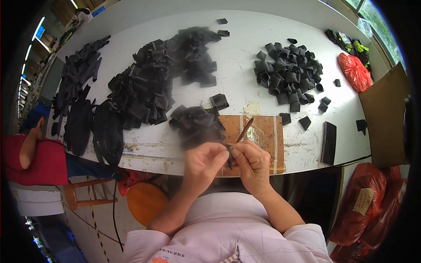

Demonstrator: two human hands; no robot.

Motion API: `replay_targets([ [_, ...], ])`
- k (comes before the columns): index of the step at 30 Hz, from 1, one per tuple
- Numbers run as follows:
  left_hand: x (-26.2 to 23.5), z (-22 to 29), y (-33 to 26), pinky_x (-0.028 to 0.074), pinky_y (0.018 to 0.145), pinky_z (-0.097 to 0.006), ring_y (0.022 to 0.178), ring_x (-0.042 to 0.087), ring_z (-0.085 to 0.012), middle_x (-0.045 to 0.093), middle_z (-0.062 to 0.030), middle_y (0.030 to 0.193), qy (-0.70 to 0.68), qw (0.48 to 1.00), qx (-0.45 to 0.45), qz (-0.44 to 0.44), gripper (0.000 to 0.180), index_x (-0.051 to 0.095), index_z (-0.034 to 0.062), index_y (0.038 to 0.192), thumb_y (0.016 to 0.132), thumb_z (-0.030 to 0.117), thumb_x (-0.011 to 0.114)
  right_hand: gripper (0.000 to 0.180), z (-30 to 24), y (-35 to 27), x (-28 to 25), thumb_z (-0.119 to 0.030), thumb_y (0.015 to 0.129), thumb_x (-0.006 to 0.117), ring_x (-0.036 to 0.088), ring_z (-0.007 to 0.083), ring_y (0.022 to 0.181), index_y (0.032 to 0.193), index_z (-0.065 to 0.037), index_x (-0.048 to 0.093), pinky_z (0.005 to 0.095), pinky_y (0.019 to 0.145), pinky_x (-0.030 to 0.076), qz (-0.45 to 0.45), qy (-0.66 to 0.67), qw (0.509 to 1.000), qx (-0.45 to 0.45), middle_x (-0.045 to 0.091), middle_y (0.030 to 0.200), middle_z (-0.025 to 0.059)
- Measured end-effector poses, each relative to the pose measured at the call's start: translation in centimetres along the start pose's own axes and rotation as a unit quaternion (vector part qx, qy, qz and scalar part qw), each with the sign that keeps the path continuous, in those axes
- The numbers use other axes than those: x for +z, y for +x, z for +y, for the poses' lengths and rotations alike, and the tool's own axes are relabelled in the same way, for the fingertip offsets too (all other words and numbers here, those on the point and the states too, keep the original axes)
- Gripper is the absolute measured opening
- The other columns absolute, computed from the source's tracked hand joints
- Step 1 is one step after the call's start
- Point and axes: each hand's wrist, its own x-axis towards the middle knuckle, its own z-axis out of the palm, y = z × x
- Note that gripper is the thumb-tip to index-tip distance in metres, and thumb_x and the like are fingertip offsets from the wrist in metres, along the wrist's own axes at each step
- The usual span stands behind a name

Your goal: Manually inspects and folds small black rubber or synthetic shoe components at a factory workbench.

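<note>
We held a small black piece (230,157) pinched between our left hand (202,163) and right hand (253,161), fingertips of both clamped together on it just over the near edge of the white table (245,52). Our right hand also gripped a thin brown stick (244,131), which slanted up toward one o'clock over a brown board (263,131) lying on the table.

At eleven o'clock from our hands, just beside them, sat a small heap of black pieces (195,125). A larger heap (166,74) spread farther off at eleven, and a pile of curled black loops (289,72) lay at one o'clock. A dark flat phone (329,142) rested at three o'clock, near the table's edge. Red bags (368,206) stood at four o'clock, below the table. At nine o'clock, a person's red sleeve (35,160) showed.
</note>
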Motion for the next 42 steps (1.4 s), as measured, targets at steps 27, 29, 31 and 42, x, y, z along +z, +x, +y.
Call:
replay_targets([
  [27, 1.7, -3.7, 0.3, 0.036, 0.041, -0.016, 0.047, 0.048, -0.0026, 0.059, -0.0033, 0.068, 0.190, 0.939, 0.228, 0.173, 0.006, 0.054, -0.0005, 0.083, 0.079, -0.004, 0.055, 0.018, 0.7, 0.0, 1.7, 0.004, 0.070, 0.060, 0.056, 0.0247, 0.062, 0.087, -0.001, 0.057, 0.0321, 0.054, 0.046, 0.104, -0.306, 0.930, -0.173, 0.056, 0.076, 0.0119],
  [29, 1.3, -2.6, 0.6, 0.035, 0.039, -0.018, 0.046, 0.047, -0.0040, 0.059, -0.0042, 0.069, 0.018, 0.986, 0.104, 0.133, 0.010, 0.054, 0.0005, 0.086, 0.077, -0.002, 0.057, 0.017, 1.5, 0.0, 1.5, 0.003, 0.069, 0.061, 0.056, 0.0228, 0.060, 0.085, -0.001, 0.058, 0.0301, 0.052, 0.046, 0.117, -0.285, 0.941, -0.137, 0.055, 0.074, 0.0117],
  [31, 0.9, -1.1, 0.7, 0.027, 0.037, -0.016, 0.046, 0.041, -0.0015, 0.057, -0.0042, 0.073, -0.246, 0.966, -0.063, 0.048, 0.019, 0.052, 0.0009, 0.092, 0.074, -0.002, 0.058, 0.014, 1.2, -0.3, 1.2, 0.002, 0.069, 0.058, 0.056, 0.0207, 0.057, 0.083, -0.002, 0.059, 0.0298, 0.051, 0.045, 0.126, -0.217, 0.965, -0.076, 0.055, 0.070, 0.0078],
  [42, 3.1, -0.6, 0.3, 0.031, 0.043, -0.014, 0.055, 0.046, 0.0012, 0.057, -0.0023, 0.072, 0.171, 0.950, 0.234, 0.119, 0.008, 0.054, -0.0041, 0.083, 0.076, -0.008, 0.054, 0.017, -2.3, 1.0, -2.1, -0.016, 0.085, 0.054, 0.036, 0.0048, 0.053, 0.077, -0.002, 0.055, 0.0166, 0.044, 0.027, -0.025, 0.496, 0.808, 0.316, 0.046, 0.062, 0.0002],
])
